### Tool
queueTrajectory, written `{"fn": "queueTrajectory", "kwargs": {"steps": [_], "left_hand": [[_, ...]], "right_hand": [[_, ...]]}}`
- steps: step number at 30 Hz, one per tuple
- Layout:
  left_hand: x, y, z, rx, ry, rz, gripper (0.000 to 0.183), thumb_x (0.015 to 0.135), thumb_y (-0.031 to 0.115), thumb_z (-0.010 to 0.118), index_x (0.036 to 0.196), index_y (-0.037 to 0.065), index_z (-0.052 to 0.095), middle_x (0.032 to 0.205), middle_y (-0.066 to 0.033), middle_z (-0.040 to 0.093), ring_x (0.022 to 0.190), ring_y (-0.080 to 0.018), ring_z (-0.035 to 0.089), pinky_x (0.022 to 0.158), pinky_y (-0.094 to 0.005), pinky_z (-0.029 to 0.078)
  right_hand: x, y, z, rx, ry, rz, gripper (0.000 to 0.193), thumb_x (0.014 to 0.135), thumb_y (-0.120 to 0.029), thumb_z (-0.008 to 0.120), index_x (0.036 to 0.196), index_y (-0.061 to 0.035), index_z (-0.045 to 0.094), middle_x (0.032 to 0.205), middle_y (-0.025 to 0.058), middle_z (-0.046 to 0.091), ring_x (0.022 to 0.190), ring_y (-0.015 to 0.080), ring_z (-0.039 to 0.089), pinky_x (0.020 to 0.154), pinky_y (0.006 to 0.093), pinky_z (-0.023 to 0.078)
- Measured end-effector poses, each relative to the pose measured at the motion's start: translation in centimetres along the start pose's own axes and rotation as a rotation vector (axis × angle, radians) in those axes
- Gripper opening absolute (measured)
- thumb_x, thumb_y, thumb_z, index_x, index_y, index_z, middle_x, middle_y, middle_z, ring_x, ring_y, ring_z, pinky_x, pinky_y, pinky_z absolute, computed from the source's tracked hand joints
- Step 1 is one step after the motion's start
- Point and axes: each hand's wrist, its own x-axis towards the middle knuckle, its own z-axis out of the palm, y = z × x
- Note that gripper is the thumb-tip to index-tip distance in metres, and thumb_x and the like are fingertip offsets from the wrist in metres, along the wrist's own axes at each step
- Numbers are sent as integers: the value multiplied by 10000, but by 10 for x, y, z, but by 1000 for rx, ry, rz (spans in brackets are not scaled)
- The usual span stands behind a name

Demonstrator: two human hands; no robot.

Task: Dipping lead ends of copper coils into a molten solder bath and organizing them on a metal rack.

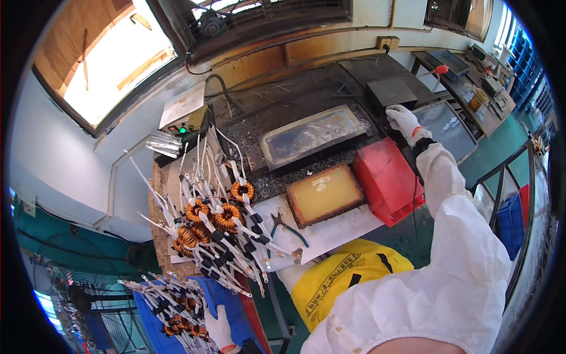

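Place: an industrial workshop, by its look a factory corner for electrical parts
Workbench point(277, 94): a dark, stained, gritty top, set against a wall point(324, 50) with rusty-brown patches
Coils point(226, 217): a heap of copper-coloured wound rings with white leads, more of them in a blue crate point(218, 293)
Trays: a long metal-rimmed trough point(318, 148) with a shiny grey surface, near it a yellow-filled tray point(333, 212)
Equipment: pliers point(289, 232), and a control box point(187, 115) with a lit green lamp point(183, 129)
Surroundings: a large caged fan point(82, 298), green flooring point(501, 152), a second cluttered bench point(466, 94), stacked blue bins point(525, 65)
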Motion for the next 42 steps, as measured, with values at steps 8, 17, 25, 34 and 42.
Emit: {"fn": "queueTrajectory", "kwargs": {"steps": [8,17,25,34,42], "left_hand": [[-8,20,-5,7,19,12,447,853,341,610,1133,-6,588,1030,-199,647,918,-329,624,825,-398,466],[-7,20,-5,-64,5,24,412,850,357,605,1092,23,617,978,-191,650,909,-347,629,815,-412,472],[-13,33,-4,169,88,-50,428,850,423,558,1073,63,620,1007,-189,661,935,-387,625,831,-465,477],[-7,20,-4,130,55,-21,452,854,430,564,1084,43,612,1028,-205,647,956,-392,614,846,-460,465],[-7,26,-6,107,40,-39,449,854,425,568,1068,33,615,1008,-211,647,952,-394,613,838,-452,464]], "right_hand": [[-2,-43,16,-902,470,-634,280,929,-317,493,1019,-88,626,946,173,661,911,343,629,789,409,501],[-64,-123,126,-233,-130,-445,293,959,-281,522,1109,-48,614,895,49,662,823,113,635,761,247,521],[-82,-96,237,-371,-331,-468,294,930,-290,544,1055,-32,612,849,89,689,773,149,651,722,281,516],[-65,-77,269,-476,-324,-423,302,909,-302,549,1036,-37,621,805,89,701,729,158,665,674,273,521],[-52,-62,276,-462,-354,-434,311,905,-310,553,1035,-35,618,811,90,702,736,161,669,669,272,519]]}}
